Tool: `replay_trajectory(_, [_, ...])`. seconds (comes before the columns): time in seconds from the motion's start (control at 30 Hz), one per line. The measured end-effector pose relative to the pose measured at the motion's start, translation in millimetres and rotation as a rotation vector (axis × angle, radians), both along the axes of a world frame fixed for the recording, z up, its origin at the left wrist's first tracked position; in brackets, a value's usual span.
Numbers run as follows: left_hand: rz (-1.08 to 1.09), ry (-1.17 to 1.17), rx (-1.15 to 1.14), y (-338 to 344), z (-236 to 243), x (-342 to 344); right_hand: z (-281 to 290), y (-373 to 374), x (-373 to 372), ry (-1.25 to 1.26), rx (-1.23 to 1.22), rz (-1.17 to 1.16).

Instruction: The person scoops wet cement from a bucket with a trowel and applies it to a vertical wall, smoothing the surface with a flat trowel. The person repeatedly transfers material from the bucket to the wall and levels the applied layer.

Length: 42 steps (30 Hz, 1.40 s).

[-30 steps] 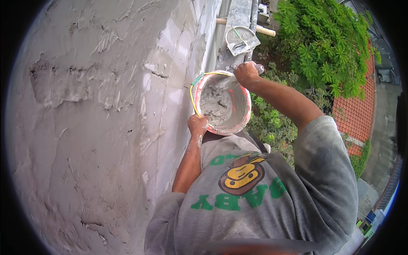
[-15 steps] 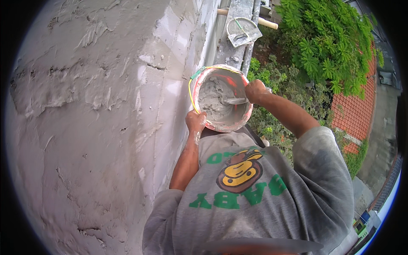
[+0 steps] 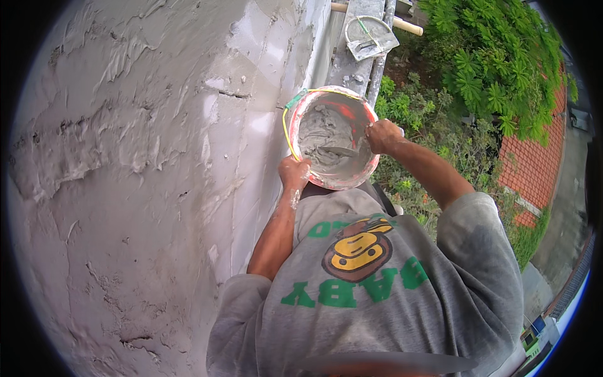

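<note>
A round red bucket (image 3: pixel 367 179) smeared with grey mortar hangs in front of my chest, with wet grey mortar (image 3: pixel 321 129) inside. My left hand (image 3: pixel 294 172) grips its near left rim beside the yellow handle wire. My right hand (image 3: pixel 383 136) is over the bucket's right side, closed on the handle of a trowel (image 3: pixel 339 151) whose blade lies in the mortar. My grey printed shirt fills the lower middle of the view.
A rough, freshly plastered grey wall (image 3: pixel 125 188) fills the left half. A metal scaffold plank (image 3: pixel 352 56) with a second tool (image 3: pixel 370 36) lies beyond the bucket. Far below on the right are green shrubs (image 3: pixel 490 69) and red brick paving (image 3: pixel 534 163).
My right hand has come down from the bucket's far rim into the bucket with the trowel. The bucket sits slightly lower and closer; my left hand keeps its grip.
</note>
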<state>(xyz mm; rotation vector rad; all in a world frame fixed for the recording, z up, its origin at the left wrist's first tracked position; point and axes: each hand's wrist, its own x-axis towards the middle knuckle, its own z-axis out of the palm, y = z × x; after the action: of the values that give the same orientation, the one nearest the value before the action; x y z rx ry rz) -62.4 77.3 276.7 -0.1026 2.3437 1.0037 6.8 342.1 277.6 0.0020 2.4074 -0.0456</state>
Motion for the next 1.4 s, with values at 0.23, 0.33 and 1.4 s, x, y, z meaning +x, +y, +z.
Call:
replay_trajectory(0.23, [0.007,0.022,-0.039,-5.1,-6.0,-0.4,0.9,-13.4,14.4,-0.036,-0.088,-0.085])
replay_trajectory(0.33, [-0.084,0.014,-0.105,-7.3,0.3,-5.2,-1.5,-19.4,10.9,-0.035,-0.112,-0.052])
replay_trajectory(1.4, [-0.154,0.018,-0.082,-0.6,15.3,-8.3,-46.0,-31.0,63.7,-0.018,-0.575,-0.568])
